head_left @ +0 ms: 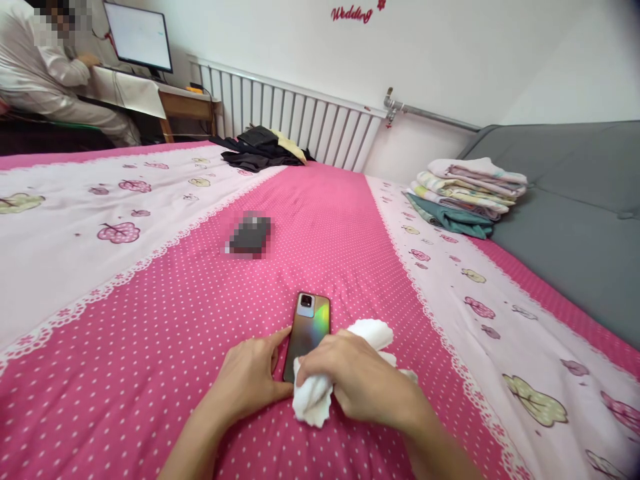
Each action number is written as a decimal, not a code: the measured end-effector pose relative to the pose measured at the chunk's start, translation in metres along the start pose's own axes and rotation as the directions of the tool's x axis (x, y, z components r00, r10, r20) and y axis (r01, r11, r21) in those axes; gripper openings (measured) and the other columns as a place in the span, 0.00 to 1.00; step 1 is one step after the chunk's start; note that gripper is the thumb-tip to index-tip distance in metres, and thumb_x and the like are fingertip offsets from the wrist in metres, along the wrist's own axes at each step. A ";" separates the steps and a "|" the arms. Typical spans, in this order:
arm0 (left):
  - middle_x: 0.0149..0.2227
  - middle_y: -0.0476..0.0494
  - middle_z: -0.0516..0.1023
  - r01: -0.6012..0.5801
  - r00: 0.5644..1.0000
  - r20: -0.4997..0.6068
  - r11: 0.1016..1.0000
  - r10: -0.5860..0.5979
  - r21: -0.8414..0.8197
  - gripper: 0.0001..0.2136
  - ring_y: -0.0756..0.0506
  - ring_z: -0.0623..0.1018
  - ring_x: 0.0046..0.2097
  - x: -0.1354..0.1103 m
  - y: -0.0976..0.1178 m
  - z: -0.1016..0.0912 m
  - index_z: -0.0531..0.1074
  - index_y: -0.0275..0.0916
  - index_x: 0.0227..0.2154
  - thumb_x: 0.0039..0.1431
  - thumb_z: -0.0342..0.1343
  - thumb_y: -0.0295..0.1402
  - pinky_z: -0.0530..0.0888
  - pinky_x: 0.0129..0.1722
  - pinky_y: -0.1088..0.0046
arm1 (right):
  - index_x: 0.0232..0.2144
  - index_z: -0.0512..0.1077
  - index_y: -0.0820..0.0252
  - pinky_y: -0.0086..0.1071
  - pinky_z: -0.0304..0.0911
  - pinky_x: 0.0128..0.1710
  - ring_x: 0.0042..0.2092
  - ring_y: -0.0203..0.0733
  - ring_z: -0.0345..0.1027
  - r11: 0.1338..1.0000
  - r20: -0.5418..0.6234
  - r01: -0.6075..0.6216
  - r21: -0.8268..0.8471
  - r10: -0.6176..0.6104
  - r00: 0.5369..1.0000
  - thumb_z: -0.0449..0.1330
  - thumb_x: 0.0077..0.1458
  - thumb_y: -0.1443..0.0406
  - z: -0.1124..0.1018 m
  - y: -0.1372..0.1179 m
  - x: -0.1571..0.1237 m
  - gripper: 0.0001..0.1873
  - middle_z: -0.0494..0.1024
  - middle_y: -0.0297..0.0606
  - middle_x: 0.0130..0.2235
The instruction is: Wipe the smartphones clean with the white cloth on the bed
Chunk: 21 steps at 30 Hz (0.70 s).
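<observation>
A smartphone (305, 337) lies back up on the pink dotted bedspread, its camera block at the far end and a rainbow sheen on its shiny back. My left hand (253, 373) grips it along the left side, index finger at the edge and thumb by the lower end. Bunched in my right hand (350, 373) is a white cloth (314, 400), which is pressed over the phone's lower right part and hides it. More of the cloth sticks out behind my right knuckles.
Farther up the bed (320, 213) lies a dark blurred-out object (250, 235). Dark clothes (265, 148) are heaped at the far edge. Folded fabrics (467, 193) are stacked by the grey headboard (565, 200). A person (50, 80) sits at a desk with a monitor (139, 37).
</observation>
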State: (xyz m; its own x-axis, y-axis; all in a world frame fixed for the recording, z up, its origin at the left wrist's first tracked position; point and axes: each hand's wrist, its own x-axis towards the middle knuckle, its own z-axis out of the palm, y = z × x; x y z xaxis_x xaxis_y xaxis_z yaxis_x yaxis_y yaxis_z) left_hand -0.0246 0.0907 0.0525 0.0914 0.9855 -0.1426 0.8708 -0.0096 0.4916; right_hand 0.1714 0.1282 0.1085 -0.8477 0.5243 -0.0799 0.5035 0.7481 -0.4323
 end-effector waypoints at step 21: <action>0.34 0.48 0.78 0.092 0.994 0.049 0.996 -0.093 0.019 0.44 0.39 0.77 0.40 -0.001 0.005 -0.005 0.48 0.40 0.63 0.41 0.59 0.40 0.64 0.33 0.71 | 0.50 0.67 0.57 0.34 0.54 0.51 0.53 0.42 0.62 0.994 -0.308 -0.092 -0.060 0.070 0.949 0.50 0.50 0.78 0.026 0.014 0.034 0.26 0.72 0.37 0.53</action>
State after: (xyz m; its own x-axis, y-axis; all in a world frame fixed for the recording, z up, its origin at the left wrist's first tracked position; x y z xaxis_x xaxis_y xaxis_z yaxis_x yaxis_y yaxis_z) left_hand -0.0228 0.0903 0.0589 0.0335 0.9727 -0.2297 0.8845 0.0782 0.4600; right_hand 0.1453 0.1454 0.0762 -0.7179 0.6749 0.1710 0.5887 0.7195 -0.3685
